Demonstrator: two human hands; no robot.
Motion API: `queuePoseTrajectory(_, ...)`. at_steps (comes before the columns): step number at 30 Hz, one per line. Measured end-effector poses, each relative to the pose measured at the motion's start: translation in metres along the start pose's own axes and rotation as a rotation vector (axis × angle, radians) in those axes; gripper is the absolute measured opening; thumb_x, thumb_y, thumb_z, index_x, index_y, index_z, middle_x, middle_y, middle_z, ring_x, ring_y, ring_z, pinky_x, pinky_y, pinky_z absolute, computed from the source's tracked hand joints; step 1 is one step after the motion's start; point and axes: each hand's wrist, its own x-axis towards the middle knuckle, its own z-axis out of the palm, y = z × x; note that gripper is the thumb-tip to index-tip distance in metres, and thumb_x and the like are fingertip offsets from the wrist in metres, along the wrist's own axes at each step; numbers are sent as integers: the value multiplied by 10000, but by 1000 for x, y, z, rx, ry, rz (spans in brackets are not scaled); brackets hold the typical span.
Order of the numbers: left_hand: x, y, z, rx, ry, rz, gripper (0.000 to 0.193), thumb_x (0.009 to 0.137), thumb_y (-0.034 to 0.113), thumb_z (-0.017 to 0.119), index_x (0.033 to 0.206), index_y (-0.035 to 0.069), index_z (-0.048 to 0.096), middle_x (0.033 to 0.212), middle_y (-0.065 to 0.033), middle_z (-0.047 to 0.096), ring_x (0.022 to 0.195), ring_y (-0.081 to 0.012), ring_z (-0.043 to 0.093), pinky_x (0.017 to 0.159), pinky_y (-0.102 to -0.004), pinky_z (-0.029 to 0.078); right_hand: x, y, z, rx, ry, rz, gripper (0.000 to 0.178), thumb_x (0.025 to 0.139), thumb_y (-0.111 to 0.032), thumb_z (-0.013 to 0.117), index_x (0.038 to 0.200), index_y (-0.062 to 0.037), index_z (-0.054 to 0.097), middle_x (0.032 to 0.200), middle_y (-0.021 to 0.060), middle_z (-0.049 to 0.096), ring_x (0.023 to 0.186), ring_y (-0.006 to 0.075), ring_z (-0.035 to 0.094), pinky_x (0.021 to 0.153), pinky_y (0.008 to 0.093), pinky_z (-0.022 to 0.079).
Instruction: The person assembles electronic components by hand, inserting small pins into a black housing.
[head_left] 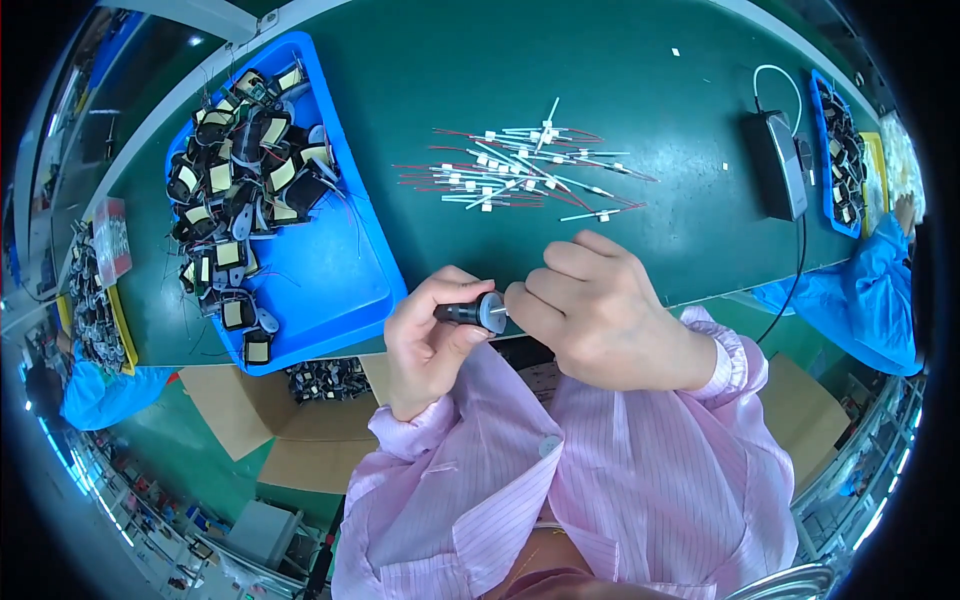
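Observation:
My left hand (425, 335) is closed around a small black cylindrical part (460, 313) with a grey round disc on its right end. Fingers and thumb grip its sides. Close beside it, my right hand (600, 315) is curled into a fist. A thin pale rod shows between its fingertips and the middle of the disc; the rest of the rod is hidden by the fingers. Beyond my hands lies a loose pile of wire leads (520, 170), red and pale, with small white connectors.
At left, a blue tray (345, 270) holds many black-and-grey parts with yellowish pads and wires. A black box (775, 165) with a cable stands right on the green table (640, 100). Another blue tray (822, 150) is farther right. Blue-sleeved arms (865, 295) appear at the sides; cardboard boxes (320, 455) are below.

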Motion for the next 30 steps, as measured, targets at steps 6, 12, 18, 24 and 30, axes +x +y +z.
queuePoseTrajectory(6,5,-7,10,217,132,140,312,795,-22,693,1083,-68,584,988,-146,603,874,-175,594,768,-274,474,-1,-15,13,-146,51,95,302,550,-100,603,825,25,607,668,45,473,641,194,470,513,329,398)
queuePoseTrajectory(12,8,1,-3,130,-4,59,312,785,-53,685,1083,-69,592,983,-130,593,867,-165,591,763,-265,479,0,-7,9,-3,26,67,209,568,-97,598,755,-7,572,649,48,471,652,204,467,529,335,402)
queuePoseTrajectory(18,12,6,0,-80,-44,-186,307,837,42,689,1101,-76,584,956,-102,578,831,-125,573,706,-220,464,-1,-4,11,-26,-4,115,112,611,-114,603,678,-57,533,634,39,475,656,191,473,574,341,385)
queuePoseTrajectory(24,10,7,-2,4,-25,-140,282,846,39,674,1098,-58,592,976,-96,582,840,-123,555,749,-232,444,-2,-9,11,-71,48,124,107,633,-110,607,692,-53,537,627,34,471,643,188,468,591,334,369)
queuePoseTrajectory(30,11,13,-6,56,-27,-10,661,866,100,662,1412,5,301,1166,-152,583,1049,-213,576,941,-334,426,11,-6,-5,-49,-41,126,109,617,-46,593,718,-53,552,637,60,513,647,225,528,579,362,403)
